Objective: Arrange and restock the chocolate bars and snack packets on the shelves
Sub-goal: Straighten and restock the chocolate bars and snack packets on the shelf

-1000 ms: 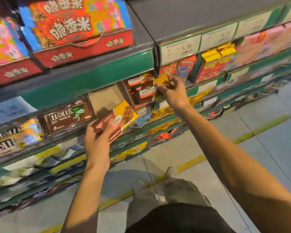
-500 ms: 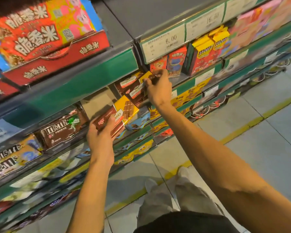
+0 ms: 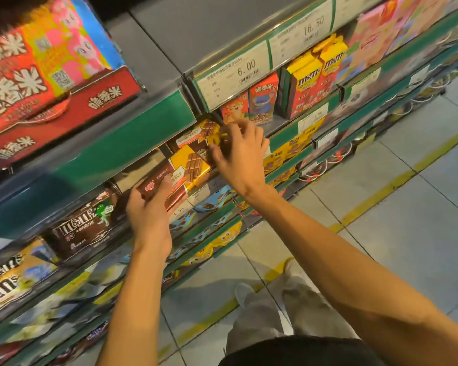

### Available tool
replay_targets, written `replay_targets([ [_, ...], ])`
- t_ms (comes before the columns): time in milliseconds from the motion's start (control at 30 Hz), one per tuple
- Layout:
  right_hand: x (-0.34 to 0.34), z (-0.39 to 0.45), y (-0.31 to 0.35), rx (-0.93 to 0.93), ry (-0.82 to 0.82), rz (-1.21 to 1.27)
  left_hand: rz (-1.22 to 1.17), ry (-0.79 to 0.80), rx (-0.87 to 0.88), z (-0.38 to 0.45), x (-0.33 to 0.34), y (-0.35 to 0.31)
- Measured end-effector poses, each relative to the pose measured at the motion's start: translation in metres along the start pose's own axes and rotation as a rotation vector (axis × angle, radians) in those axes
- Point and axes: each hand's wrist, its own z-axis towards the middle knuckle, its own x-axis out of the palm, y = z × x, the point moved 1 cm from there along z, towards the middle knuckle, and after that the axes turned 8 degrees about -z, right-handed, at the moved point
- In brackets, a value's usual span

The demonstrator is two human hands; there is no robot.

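Chocolate bars in flat brown-and-yellow cardboard boxes (image 3: pixel 181 173) sit stacked at the shelf's front edge, long axis slanting from lower left to upper right. The left hand (image 3: pixel 150 216) grips the stack's brown lower-left end, thumb on top. The right hand (image 3: pixel 239 154), fingers curled, pinches a similar box (image 3: pixel 209 130) on the green-edged metal shelf (image 3: pixel 132 143). A brown M&M's carton (image 3: pixel 81 228) sits just left.

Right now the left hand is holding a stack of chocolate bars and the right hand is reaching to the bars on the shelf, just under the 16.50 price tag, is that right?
One detail is off. The right hand reaches to the bars on the shelf just under the 6.00 tag, not the 16.50 tag, which sits further right. The head view shows it. The left hand does hold a stack of chocolate bars.
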Motion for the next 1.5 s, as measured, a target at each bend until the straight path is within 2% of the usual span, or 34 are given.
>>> replay_targets([
  [67, -0.013, -0.007, 0.001, -0.135, 0.049, 0.181, 0.021, 0.013, -0.008, 0.003, 0.005, 0.000],
  [133, -0.022, -0.013, 0.000, -0.250, 0.189, 0.315, 0.042, 0.025, -0.005, 0.007, 0.012, 0.000],
  [200, -0.026, -0.014, -0.003, -0.270, 0.233, 0.341, 0.082, 0.027, 0.008, 0.014, 0.020, 0.000],
  [333, -0.026, -0.013, -0.006, -0.306, 0.154, 0.107, 0.141, 0.021, 0.034, 0.037, 0.041, -0.005],
  [533, -0.010, -0.024, -0.007, -0.429, 0.296, -0.125, 0.377, -0.043, 0.167, 0.059, 0.075, -0.002],
  [633, -0.005, -0.025, -0.011, -0.434, 0.304, -0.246, 0.577, -0.047, 0.342, 0.054, 0.078, 0.001],
  [700, -0.003, -0.026, -0.010, -0.439, 0.275, -0.315, 0.851, -0.082, 0.504, 0.045, 0.077, 0.003],
  [767, 0.000, -0.028, -0.009, -0.431, 0.256, -0.335, 1.048, -0.098, 0.586, 0.042, 0.072, 0.009],
  [933, -0.002, -0.031, -0.003, -0.466, 0.236, -0.341, 1.125, 0.034, 0.724, 0.034, 0.054, 0.026],
  [1033, 0.000, -0.033, 0.003, -0.512, 0.288, -0.363, 1.163, 0.182, 0.696, 0.041, 0.050, 0.030],
  [1100, 0.002, -0.030, 0.003, -0.509, 0.331, -0.397, 1.168, 0.219, 0.658, 0.049, 0.050, 0.030],
  [1500, 0.015, 0.001, 0.018, -0.538, 0.511, -0.548, 1.257, 0.216, 0.605, 0.019, 0.025, 0.038],
])
